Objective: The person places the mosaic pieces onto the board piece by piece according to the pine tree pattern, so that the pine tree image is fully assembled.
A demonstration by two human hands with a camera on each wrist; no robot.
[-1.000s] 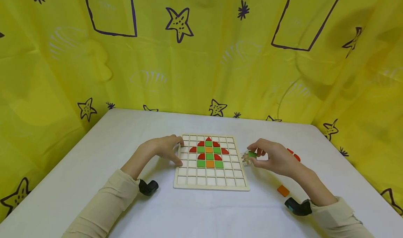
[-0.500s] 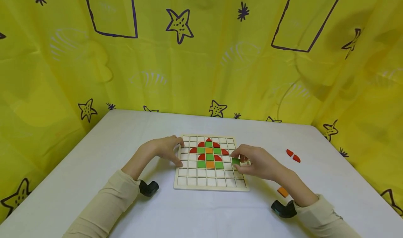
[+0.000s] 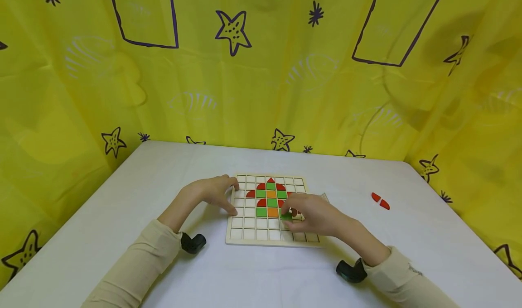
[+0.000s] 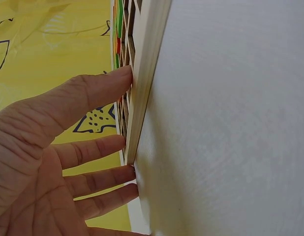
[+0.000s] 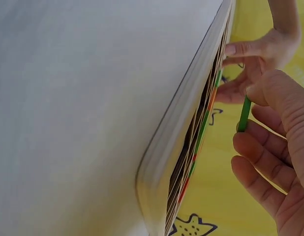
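Observation:
A wooden grid board lies on the table, with red, green and orange tiles forming a pattern in its cells. At its left edge rests my left hand, thumb and fingertips touching the rim, as the left wrist view also shows. My right hand is over the right part of the board. Between thumb and fingers it pinches a green square tile, seen edge-on and held above the board in the right wrist view. That hand hides some right-hand cells and part of the pattern.
Two red rounded tiles lie on the table to the right. Behind the right hand, a corner of a small patterned piece shows beside the board. A yellow curtain encloses the table's back and sides.
My right hand has moved left from beside the board to over it, carrying the green tile. The orange tile on the table is now hidden by the right arm. My left hand stays put.

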